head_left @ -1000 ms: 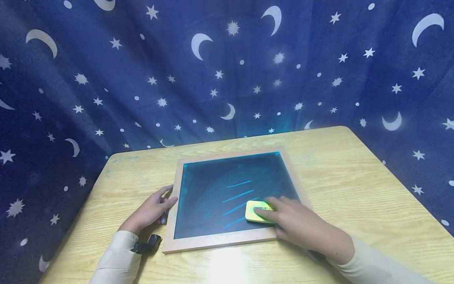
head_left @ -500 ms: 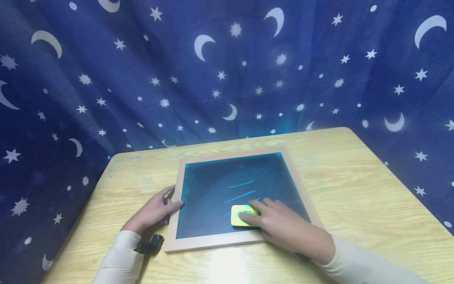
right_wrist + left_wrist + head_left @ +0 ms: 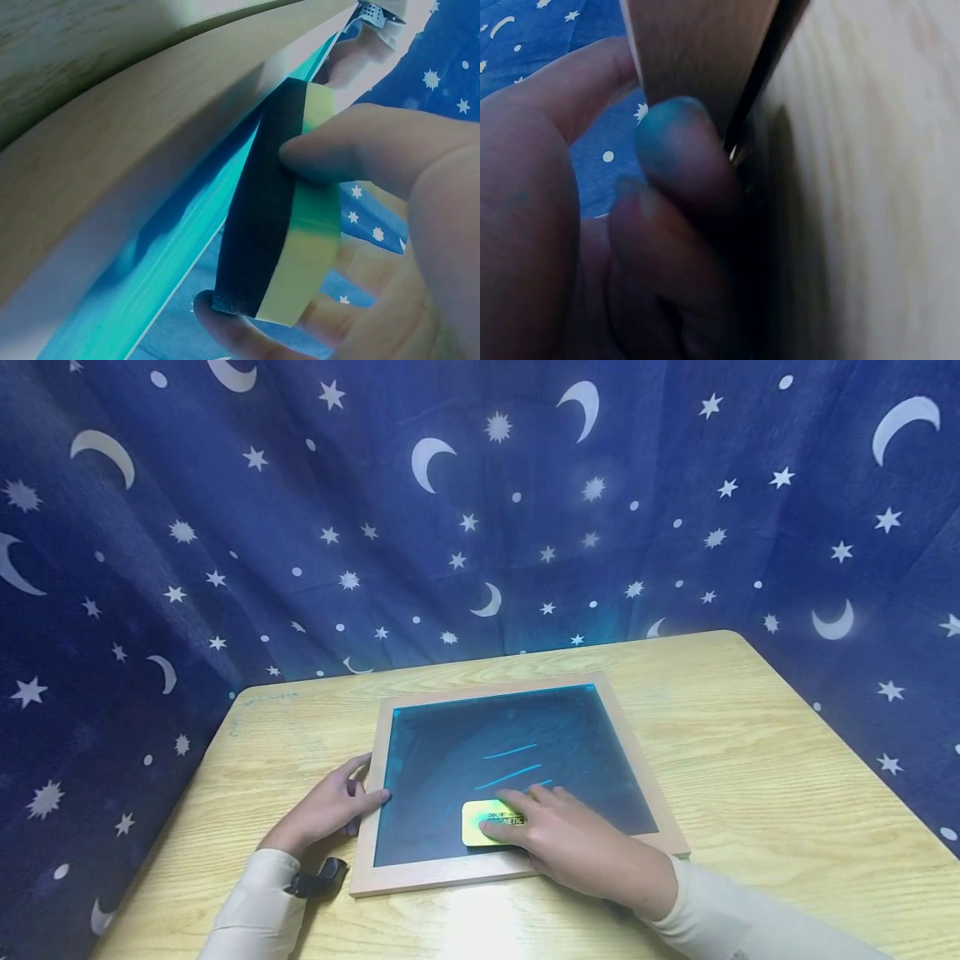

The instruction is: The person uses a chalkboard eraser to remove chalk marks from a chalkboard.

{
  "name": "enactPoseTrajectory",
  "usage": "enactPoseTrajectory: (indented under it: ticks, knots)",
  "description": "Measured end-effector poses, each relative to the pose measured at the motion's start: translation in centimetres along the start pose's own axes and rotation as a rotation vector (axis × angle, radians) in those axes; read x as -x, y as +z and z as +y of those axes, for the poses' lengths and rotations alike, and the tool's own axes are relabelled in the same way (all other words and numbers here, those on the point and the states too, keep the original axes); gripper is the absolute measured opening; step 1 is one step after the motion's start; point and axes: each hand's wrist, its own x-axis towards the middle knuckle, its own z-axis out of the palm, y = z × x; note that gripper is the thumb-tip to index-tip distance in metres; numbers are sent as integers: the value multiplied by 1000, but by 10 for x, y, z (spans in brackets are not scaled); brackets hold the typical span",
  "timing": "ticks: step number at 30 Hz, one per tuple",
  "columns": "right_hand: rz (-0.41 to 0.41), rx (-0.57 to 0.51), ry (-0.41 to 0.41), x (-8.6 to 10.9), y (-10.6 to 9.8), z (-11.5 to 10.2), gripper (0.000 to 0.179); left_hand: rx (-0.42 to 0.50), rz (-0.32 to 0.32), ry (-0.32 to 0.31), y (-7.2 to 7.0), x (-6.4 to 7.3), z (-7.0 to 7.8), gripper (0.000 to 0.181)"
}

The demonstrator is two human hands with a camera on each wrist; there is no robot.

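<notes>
A small blackboard [image 3: 442, 777] in a wooden frame lies on the table, with a few blue chalk lines [image 3: 510, 775] on its dark face. My left hand [image 3: 326, 806] holds the frame's left edge, thumb on top; the left wrist view shows its fingertips [image 3: 679, 142] curled against the frame's side, one stained blue. Near the lower edge of the board, my right hand [image 3: 577, 843] grips a yellow blackboard eraser [image 3: 474, 823] lettered "MAGNETIC". In the right wrist view the thumb presses the eraser's black felt layer [image 3: 259, 202] and other fingers lie round its far side.
The pale wooden table [image 3: 765, 777] extends around the board, with faint blue smudges at its back left corner. A blue curtain [image 3: 480, 510] with moons and stars hangs behind. A black strap [image 3: 318, 878] sits at the left wrist.
My right hand has slid the eraser leftward and slightly down across the board. The lowest chalk line is no longer seen, and another is mostly gone or covered. My left hand stays on the frame.
</notes>
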Motion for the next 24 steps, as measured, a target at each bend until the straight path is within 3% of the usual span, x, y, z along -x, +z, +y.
enactPoseTrajectory:
  ticks: [5, 24]
  knots:
    - [-31, -4, 11, -2, 1, -2, 40, 1, -2, -4, 0, 0, 0, 84]
    - [-11, 1, 7, -2, 6, -1, 35, -29, 12, -7, 1, -1, 1, 85]
